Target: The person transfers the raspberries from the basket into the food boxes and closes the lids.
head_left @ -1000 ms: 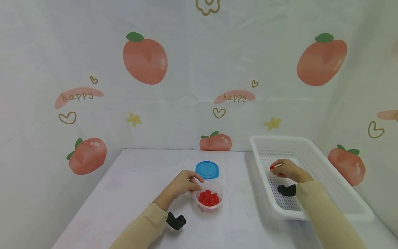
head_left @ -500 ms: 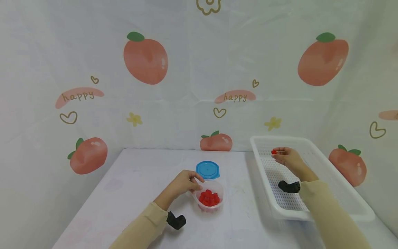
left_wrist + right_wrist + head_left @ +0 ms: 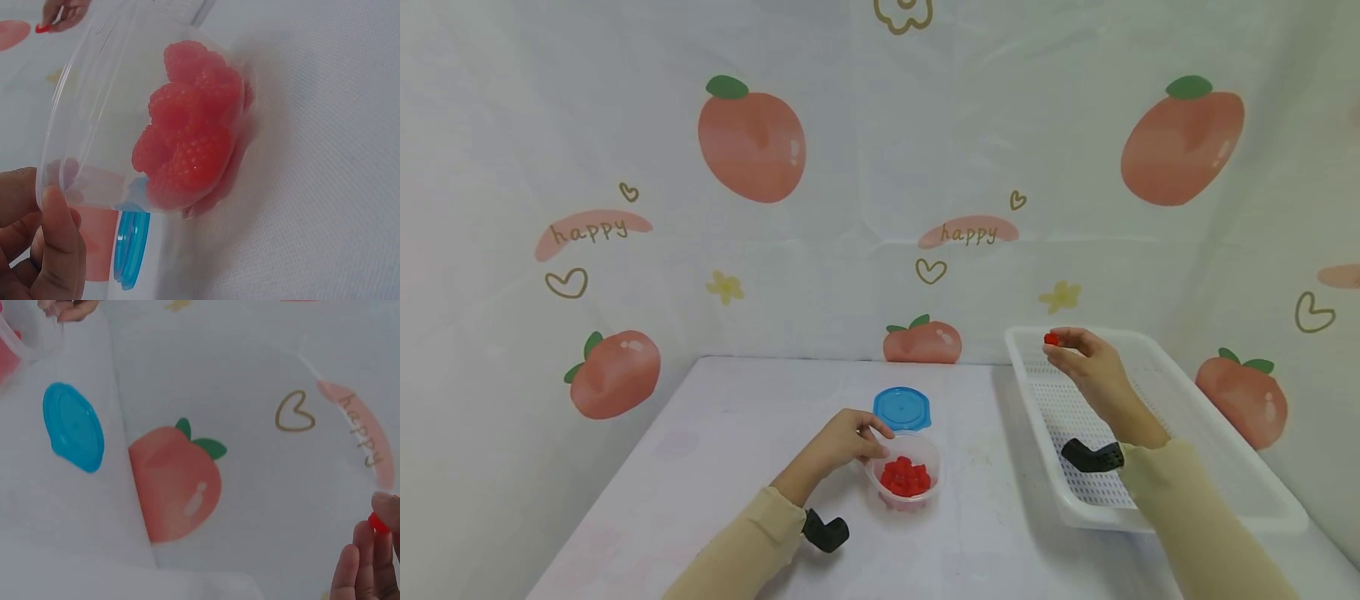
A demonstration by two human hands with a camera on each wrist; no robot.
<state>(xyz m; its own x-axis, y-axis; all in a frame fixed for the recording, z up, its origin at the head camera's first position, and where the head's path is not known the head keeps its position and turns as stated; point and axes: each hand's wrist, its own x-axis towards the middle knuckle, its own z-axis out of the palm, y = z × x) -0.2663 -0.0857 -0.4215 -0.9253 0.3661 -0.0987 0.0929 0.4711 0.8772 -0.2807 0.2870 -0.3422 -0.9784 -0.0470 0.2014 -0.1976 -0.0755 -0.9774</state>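
Several red raspberries (image 3: 187, 125) lie in a clear round plastic tub (image 3: 928, 458) on the table. My left hand (image 3: 844, 437) pinches the tub's rim between thumb and fingers, seen close up in the left wrist view. Over the far left part of a white plastic basket (image 3: 1063, 492), my right hand (image 3: 1097, 375) is raised and pinches one red raspberry (image 3: 1051, 339) between thumb and fingertips. In the right wrist view that raspberry is mostly covered by the fingers. A blue lid (image 3: 902, 408) lies flat just behind the tub.
The white table (image 3: 760, 408) ends at a wall cloth (image 3: 850, 167) printed with fruit and hearts. The basket's raised left wall (image 3: 1037, 425) stands between the right hand and the tub. A black wrist-worn piece (image 3: 1092, 456) sits by each sleeve.
My right hand has risen with the raspberry from low inside the basket towards its far left rim. The left hand and the tub have stayed in place.
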